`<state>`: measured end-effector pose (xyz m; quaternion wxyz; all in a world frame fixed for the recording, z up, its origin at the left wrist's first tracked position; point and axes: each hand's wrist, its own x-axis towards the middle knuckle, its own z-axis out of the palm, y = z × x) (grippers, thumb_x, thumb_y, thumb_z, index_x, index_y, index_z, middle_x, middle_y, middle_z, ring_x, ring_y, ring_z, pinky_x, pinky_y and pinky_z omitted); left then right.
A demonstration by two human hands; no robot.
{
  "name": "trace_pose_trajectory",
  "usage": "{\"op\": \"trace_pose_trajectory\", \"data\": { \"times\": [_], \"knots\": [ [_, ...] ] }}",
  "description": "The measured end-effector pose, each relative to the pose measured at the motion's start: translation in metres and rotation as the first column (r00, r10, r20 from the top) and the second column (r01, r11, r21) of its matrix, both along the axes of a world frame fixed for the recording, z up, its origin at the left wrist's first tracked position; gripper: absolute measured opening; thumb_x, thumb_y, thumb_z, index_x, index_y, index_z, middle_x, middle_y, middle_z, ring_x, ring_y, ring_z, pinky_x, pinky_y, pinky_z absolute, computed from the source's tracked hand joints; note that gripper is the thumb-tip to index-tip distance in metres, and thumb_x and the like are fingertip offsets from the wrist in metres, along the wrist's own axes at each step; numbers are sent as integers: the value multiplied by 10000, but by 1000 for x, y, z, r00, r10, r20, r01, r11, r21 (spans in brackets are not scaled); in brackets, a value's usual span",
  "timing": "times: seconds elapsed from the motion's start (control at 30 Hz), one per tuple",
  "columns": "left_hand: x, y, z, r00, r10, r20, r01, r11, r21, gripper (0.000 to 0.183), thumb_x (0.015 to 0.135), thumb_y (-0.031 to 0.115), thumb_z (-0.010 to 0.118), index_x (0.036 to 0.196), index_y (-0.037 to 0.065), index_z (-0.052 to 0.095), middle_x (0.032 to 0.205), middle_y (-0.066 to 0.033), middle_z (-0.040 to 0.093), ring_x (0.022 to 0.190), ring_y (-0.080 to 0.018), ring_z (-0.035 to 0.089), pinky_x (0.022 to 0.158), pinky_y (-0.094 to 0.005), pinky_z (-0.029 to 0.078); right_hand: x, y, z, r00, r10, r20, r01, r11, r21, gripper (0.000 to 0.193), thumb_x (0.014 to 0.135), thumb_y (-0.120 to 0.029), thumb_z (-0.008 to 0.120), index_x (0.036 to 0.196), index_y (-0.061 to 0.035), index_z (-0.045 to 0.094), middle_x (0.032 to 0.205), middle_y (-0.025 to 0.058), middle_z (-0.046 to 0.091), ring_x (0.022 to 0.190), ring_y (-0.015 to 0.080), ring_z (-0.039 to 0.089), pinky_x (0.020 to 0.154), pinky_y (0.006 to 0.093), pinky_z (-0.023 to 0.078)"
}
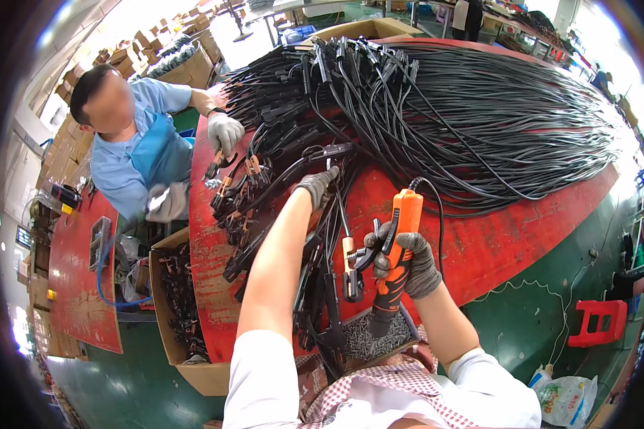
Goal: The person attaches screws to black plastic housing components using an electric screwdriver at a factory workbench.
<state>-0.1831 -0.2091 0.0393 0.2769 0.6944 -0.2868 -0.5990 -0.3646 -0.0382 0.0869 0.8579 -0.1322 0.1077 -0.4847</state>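
My right hand (417, 261), in a grey knit glove, is wrapped around an orange and black electric screwdriver (406, 222). The tool points down, its dark nose over a tray of small silver screws (361, 339) close to my body. Farther off to the left, my gloved left hand (318, 187) is closed at a black clamp handle (329, 151) on a cable; its fingertips are partly hidden. Between my hands lies another black clamp with a copper-coloured jaw (349, 250). More black cable ends (329, 300) hang down by the screw tray.
A large bundle of black cables (508, 129) covers much of the red table (551, 232). At left, a co-worker in blue (139, 146) wears grey gloves and handles a clamp. A cardboard box (168, 307) holds black parts. A red stool (599, 322) stands on the green floor.
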Motion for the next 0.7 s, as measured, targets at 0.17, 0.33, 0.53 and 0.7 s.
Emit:
{"op": "trace_pose_trajectory", "data": {
  "times": [0.17,0.33,0.53,0.7],
  "knots": [
    [9,16,7,978,-66,-199,82,994,74,306,709,399,627,564,154,515,463,20,447,328,-83,335,290,-202,224,5,4,2,999,37,-1,-37,999,-2,285,683,-199,607,879,-15,513,880,159,529,580,191,556,511,307,486],
    [1,65,31,860,-43,-509,169,964,204,253,732,349,608,634,128,537,525,8,522,339,-83,416,276,-172,291,-1,-2,5,998,-54,-45,52,998,-42,313,678,-237,593,890,-24,507,913,170,516,535,174,540,458,284,468],
    [3,118,36,759,116,-641,57,968,243,264,685,354,638,611,138,505,495,10,489,337,-84,415,267,-180,306,6,-7,4,994,-4,-112,5,1000,5,290,691,-222,573,888,-22,500,905,174,513,536,172,539,460,288,468],
    [12,122,20,742,39,-669,102,980,170,190,731,295,606,656,134,536,519,14,514,383,-89,456,313,-195,349,10,3,4,991,58,-122,-54,998,38,280,699,-202,597,896,-38,483,882,120,534,582,183,552,523,309,484]
  ]
}}
